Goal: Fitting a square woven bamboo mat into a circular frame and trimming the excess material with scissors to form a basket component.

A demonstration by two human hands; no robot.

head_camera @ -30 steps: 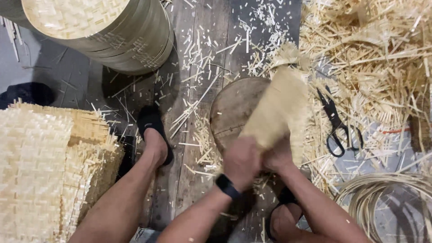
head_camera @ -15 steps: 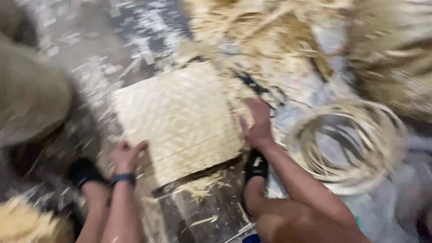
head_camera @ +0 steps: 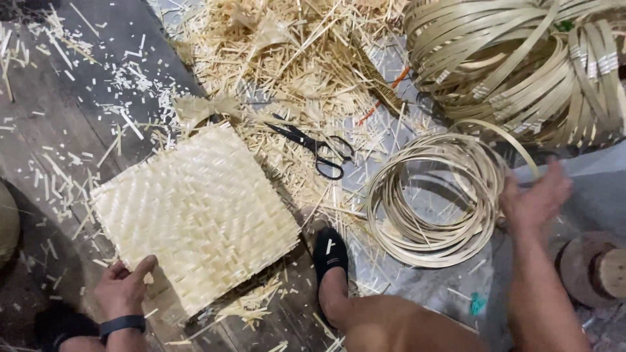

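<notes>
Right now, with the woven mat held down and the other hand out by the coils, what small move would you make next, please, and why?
Probably close the right hand on a loop from the coil of bamboo rings: it hovers open at the coil's edge, while the left hand pins the woven mat.

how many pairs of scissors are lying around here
1. The black-handled scissors lie on the floor amid the bamboo scraps, between the woven mat and the loose coil of hoops. Others could be buried under the scraps.
</notes>
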